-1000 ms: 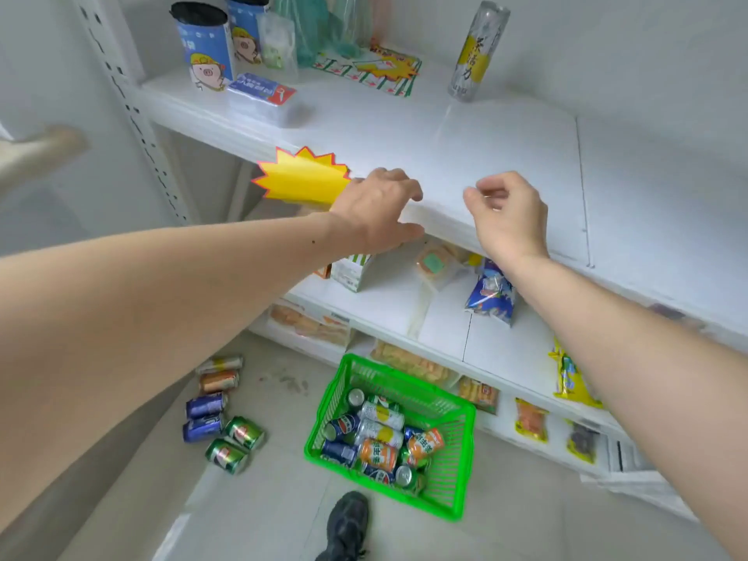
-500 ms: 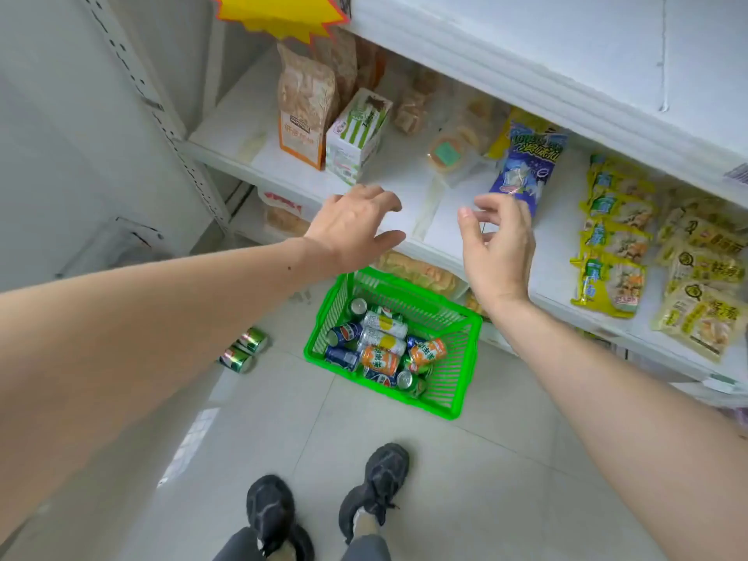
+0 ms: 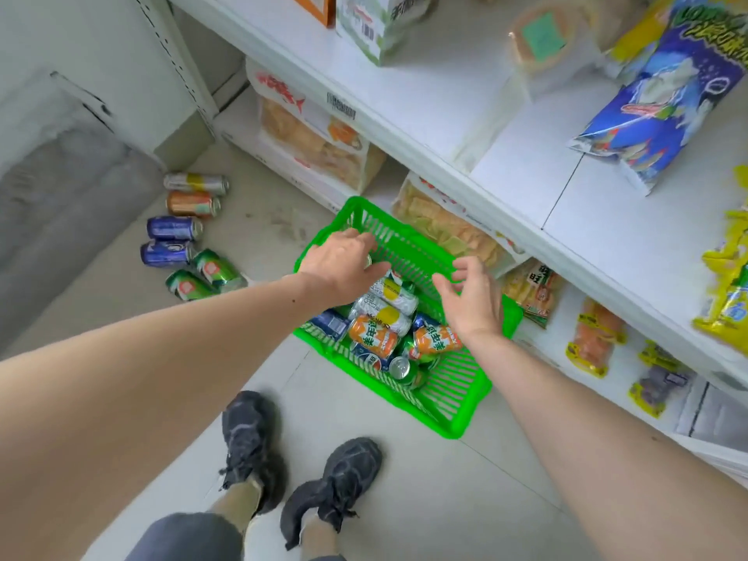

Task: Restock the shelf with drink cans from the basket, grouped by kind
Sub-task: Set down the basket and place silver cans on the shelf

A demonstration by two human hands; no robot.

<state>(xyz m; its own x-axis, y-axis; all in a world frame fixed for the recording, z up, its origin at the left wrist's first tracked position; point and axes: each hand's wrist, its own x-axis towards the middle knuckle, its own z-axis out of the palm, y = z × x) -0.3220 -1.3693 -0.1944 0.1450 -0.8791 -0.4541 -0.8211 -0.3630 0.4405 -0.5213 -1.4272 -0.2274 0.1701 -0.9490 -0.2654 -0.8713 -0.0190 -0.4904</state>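
Both your hands are over the green basket [image 3: 457, 406] on the floor, nothing held: left hand [image 3: 344, 265] with fingers loosely spread, right hand [image 3: 471, 299] half-curled and empty. The mixed cans [image 3: 382, 321] are lying piled just under them. Six more cans [image 3: 190, 232] sit on the floor, well off to your left.
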